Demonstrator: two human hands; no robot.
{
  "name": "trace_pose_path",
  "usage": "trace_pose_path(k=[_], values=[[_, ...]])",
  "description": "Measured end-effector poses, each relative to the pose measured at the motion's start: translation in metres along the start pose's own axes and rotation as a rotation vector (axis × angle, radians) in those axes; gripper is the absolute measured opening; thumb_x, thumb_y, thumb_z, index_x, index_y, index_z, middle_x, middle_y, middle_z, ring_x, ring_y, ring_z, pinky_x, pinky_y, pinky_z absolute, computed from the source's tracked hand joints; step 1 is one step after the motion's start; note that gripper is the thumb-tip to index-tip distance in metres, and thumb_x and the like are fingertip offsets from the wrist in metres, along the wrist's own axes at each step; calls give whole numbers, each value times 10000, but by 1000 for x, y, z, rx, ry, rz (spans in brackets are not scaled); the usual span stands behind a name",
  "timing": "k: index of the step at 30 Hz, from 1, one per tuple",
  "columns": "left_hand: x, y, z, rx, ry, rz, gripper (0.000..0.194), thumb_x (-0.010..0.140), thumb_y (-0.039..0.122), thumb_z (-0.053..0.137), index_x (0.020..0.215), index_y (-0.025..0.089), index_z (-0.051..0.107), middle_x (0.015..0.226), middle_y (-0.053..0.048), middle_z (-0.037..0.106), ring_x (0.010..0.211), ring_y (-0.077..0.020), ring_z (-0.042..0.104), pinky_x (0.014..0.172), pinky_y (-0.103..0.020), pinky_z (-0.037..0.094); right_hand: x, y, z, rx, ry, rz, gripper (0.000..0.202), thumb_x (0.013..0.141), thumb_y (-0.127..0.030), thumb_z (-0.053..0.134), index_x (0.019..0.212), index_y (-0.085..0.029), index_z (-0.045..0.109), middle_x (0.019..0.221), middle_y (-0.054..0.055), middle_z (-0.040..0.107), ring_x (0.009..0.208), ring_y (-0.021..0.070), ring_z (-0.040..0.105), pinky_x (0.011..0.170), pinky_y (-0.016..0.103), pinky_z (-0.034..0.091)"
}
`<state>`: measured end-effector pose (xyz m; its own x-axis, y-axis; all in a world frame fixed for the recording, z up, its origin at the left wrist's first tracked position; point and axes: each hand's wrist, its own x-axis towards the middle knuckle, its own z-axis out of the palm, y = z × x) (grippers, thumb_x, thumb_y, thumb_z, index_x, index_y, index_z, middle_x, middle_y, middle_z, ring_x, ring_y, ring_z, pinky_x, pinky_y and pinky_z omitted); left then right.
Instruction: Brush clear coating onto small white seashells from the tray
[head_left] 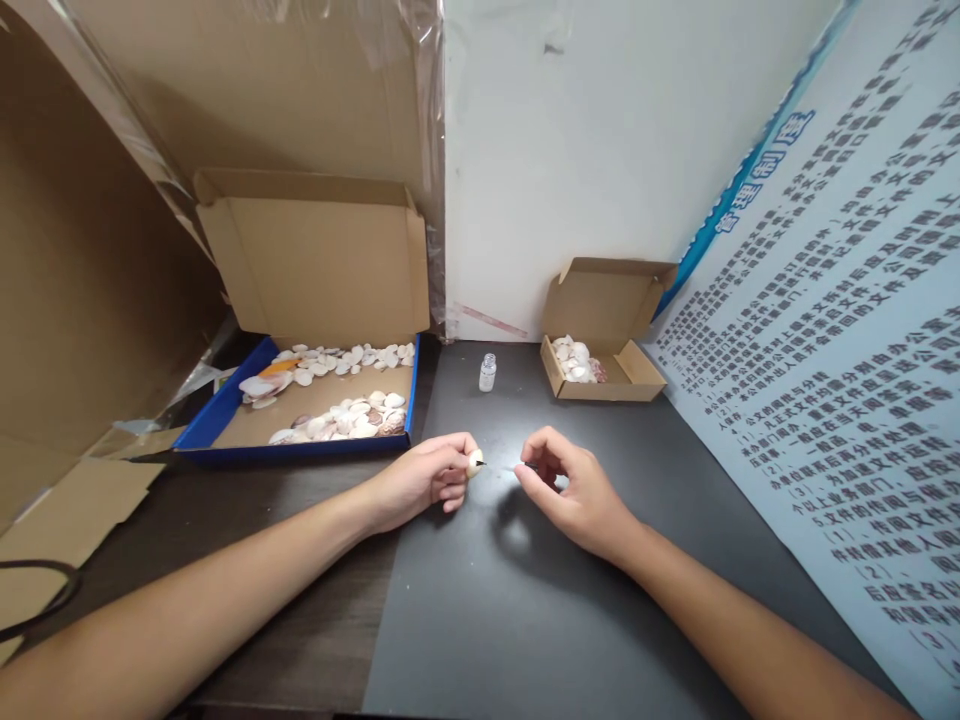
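Note:
My left hand (435, 472) is closed, pinching a small pale shell (475, 461) between thumb and fingers; a dark pointed bit shows at the shell's right edge. Just to the right, apart from the shell, my right hand (562, 485) is also closed. Its thumb and fingertips pinch a thin, dark small thing (530, 465), whose kind is too small to tell. Beyond both hands a small clear bottle (487, 374) with a label stands upright on the dark grey mat (465, 620).
At the left lies a blue-sided cardboard box (315, 285), lid raised, holding two groups of shells (352, 418). A smaller open box (611, 390) at the back right holds white shells (574, 358). A printed poster (825, 330) borders the right side; cardboard pieces (82, 510) lie far left.

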<state>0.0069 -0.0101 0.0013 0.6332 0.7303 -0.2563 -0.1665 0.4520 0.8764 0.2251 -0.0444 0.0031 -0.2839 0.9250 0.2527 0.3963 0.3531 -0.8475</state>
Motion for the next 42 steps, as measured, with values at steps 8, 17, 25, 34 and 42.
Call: trace_pose_path(k=[8, 17, 25, 34, 42], values=[[-2, 0, 2, 29, -12, 11, 108, 795, 193, 575, 751, 187, 476, 559, 88, 300, 477, -70, 276, 488, -195, 318, 2, -2, -2, 91, -6, 16, 124, 917, -297, 562, 843, -219, 501, 724, -36, 508, 593, 115, 482, 572, 251, 414], [-1, 0, 3, 17, -22, 25, 131, 779, 216, 602, 755, 190, 475, 544, 97, 308, 469, -67, 253, 486, -201, 314, 2, -2, -4, 71, -7, 18, 121, 913, -299, 559, 852, -218, 493, 711, -39, 498, 579, 112, 485, 563, 251, 413], [1, -2, 0, 17, -35, 30, 153, 767, 217, 612, 756, 193, 461, 563, 91, 342, 467, -60, 272, 485, -206, 306, 0, -3, -6, -43, 12, -1, 106, 893, -274, 595, 873, -223, 504, 711, -32, 507, 590, 124, 491, 560, 256, 422], [-1, 0, 2, 52, -35, 24, 151, 772, 228, 604, 759, 193, 458, 576, 88, 357, 474, -59, 288, 490, -212, 304, 0, -2, -4, -53, 14, 22, 128, 895, -299, 597, 856, -222, 503, 701, -32, 501, 586, 124, 480, 554, 260, 409], [0, -1, 2, 57, -30, 23, 156, 766, 231, 611, 765, 198, 458, 563, 92, 346, 471, -64, 277, 488, -212, 305, -1, -4, -5, -48, -9, 6, 123, 903, -304, 584, 849, -219, 513, 705, -28, 521, 579, 120, 488, 559, 259, 420]])
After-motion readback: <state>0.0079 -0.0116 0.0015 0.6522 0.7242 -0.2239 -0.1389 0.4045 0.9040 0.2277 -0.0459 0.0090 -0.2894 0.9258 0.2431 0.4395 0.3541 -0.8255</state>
